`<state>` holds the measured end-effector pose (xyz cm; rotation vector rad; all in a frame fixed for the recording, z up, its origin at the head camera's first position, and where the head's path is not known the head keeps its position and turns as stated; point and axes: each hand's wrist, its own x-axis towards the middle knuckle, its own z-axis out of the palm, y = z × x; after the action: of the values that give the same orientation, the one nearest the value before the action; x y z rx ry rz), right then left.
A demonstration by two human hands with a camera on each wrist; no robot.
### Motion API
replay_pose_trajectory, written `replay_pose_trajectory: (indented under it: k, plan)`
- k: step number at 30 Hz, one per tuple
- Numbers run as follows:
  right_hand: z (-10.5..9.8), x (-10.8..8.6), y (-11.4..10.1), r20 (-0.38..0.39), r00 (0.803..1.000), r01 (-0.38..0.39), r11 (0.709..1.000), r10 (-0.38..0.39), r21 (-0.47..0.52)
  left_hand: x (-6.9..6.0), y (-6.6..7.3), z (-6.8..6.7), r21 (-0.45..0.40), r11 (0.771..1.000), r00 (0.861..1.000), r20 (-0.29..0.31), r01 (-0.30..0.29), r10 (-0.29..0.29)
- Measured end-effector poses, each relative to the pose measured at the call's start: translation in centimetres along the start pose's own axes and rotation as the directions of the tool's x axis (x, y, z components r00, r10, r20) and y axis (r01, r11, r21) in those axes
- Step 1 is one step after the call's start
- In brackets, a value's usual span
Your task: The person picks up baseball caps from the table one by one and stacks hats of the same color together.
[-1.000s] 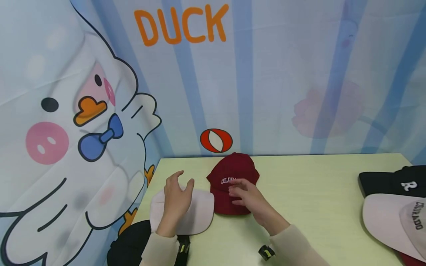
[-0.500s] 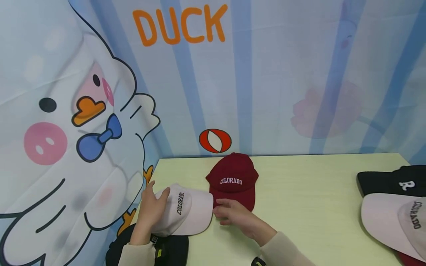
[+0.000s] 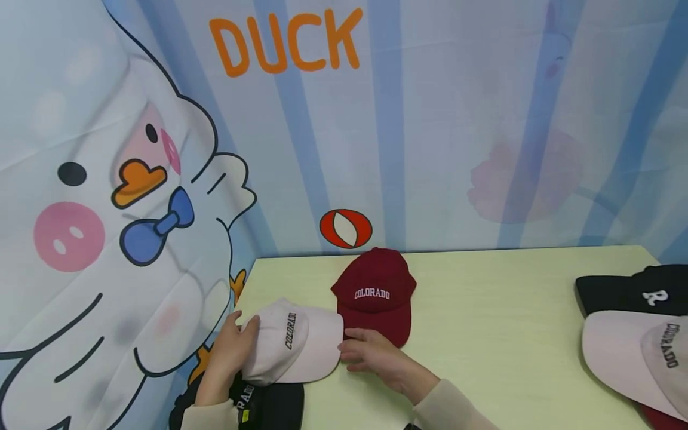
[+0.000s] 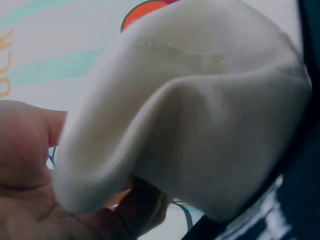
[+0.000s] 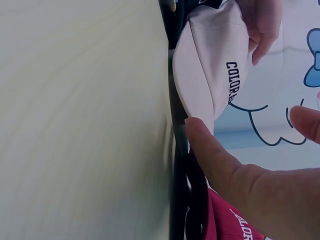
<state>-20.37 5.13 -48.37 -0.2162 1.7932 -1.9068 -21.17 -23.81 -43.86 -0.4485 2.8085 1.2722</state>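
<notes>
A white cap (image 3: 290,346) with dark COLORADO lettering lies on its side-facing crown, brim to the right. My left hand (image 3: 226,352) grips the back of its crown; in the left wrist view the white fabric covers parts of the thumb and fingers (image 4: 142,207). At the brim's right edge is my right hand (image 3: 381,361), fingers extended; the right wrist view shows a straight finger (image 5: 220,160) by the brim, with the thumb apart. Behind that hand a dark red cap (image 3: 378,289) sits upright. Partly under the white cap and left hand lies a black cap (image 3: 276,406).
On the right side of the pale yellow table (image 3: 494,334) are another black cap (image 3: 623,292) and a second white cap (image 3: 618,352), with a dark red edge (image 3: 663,418) below. A printed duck backdrop (image 3: 344,131) stands behind and at the left.
My left hand has moved left and down from over the white cap to the back of its crown. The right hand has come down from before the red cap to the white brim.
</notes>
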Motion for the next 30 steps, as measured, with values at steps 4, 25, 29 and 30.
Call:
replay_pose_trajectory:
  k: [4,25,29,30]
  plan:
    - [0.0,0.0,0.0,0.002,1.0,-0.004,1.0,0.004,0.004,0.1,0.0,0.1,-0.071,0.997,1.0,-0.008,0.006,-0.007]
    - [-0.5,-1.0,-0.4,0.02,1.0,0.007,1.0,-0.008,0.028,-0.7,1.5,-0.1,-0.389,0.92,0.999,0.015,-0.035,0.044]
    - [-1.0,-1.0,-0.5,0.025,0.999,0.026,1.0,-0.026,0.004,-1.2,2.5,-0.4,-0.375,0.924,0.997,0.001,-0.077,0.083]
    - [-1.1,-1.1,-0.6,0.018,0.999,0.032,0.999,-0.031,-0.006,-1.3,2.8,-0.5,-0.374,0.923,0.995,-0.002,-0.09,0.096]
